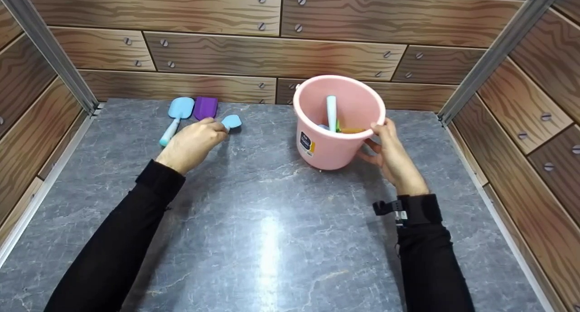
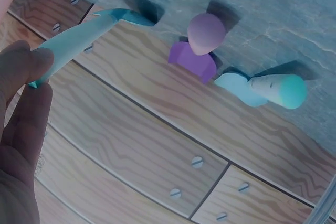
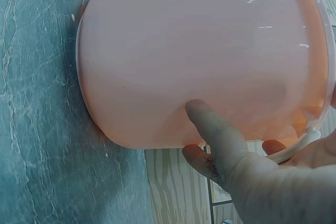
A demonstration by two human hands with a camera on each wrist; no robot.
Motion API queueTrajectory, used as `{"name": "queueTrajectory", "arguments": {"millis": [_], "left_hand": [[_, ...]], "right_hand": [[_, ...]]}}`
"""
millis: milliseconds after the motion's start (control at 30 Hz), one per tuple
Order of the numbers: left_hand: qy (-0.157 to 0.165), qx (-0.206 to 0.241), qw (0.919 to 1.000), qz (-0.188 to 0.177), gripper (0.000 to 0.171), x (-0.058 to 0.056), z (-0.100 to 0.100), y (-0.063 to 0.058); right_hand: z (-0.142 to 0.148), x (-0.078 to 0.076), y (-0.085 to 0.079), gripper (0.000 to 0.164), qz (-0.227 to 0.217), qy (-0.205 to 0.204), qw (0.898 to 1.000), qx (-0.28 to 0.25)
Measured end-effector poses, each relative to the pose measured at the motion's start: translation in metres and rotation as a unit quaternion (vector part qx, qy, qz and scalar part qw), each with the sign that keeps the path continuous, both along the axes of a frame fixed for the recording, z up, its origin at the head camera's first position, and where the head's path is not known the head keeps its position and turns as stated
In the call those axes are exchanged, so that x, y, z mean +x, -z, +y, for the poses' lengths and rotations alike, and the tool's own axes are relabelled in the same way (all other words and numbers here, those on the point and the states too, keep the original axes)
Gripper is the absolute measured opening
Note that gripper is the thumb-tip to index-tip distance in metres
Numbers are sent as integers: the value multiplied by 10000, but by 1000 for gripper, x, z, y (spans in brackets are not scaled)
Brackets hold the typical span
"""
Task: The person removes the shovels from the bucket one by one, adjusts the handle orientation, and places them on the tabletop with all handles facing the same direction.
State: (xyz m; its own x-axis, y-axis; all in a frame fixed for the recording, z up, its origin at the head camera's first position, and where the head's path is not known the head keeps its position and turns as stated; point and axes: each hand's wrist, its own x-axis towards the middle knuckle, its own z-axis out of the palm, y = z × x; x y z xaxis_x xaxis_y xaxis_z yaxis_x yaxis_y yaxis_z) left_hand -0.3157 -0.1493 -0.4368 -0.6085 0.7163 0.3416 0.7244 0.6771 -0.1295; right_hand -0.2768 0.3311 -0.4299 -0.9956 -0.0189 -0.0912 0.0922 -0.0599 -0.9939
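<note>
My left hand (image 1: 195, 142) pinches the handle end of a small blue toy shovel (image 1: 232, 121) between thumb and fingers. In the left wrist view, this shovel (image 2: 79, 38) slants with its blade toward the grey surface. Just left of that hand lie a purple toy scoop (image 1: 205, 108) and a light blue toy shovel (image 1: 181, 107) with a pale handle. A pink bucket (image 1: 333, 156) stands to the right, its rim gripped by my right hand (image 1: 396, 156), with other fingers against the outer wall. Inside the bucket, a pale blue handle (image 1: 331, 112) sticks up.
An orange piece (image 1: 352, 130) and a bit of green also show in the bucket, partly hidden by its rim. Wood-patterned panels (image 1: 217, 54) enclose the grey marbled surface (image 1: 217, 239) at the back and both sides, with metal posts (image 1: 489, 54) at the corners.
</note>
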Motion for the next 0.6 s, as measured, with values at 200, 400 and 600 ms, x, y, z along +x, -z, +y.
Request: {"name": "queueTrajectory", "arguments": {"millis": [200,400,600], "left_hand": [[-4,-240,9995,205,28,2,1,9],[-117,-263,9994,175,25,3,1,18],[-122,-258,9994,219,23,3,1,23]], "right_hand": [[1,0,1,69,14,-22,10000,-21],[0,0,1,70,14,-22,10000,-38],[0,1,1,72,8,-22,10000,-11]]}}
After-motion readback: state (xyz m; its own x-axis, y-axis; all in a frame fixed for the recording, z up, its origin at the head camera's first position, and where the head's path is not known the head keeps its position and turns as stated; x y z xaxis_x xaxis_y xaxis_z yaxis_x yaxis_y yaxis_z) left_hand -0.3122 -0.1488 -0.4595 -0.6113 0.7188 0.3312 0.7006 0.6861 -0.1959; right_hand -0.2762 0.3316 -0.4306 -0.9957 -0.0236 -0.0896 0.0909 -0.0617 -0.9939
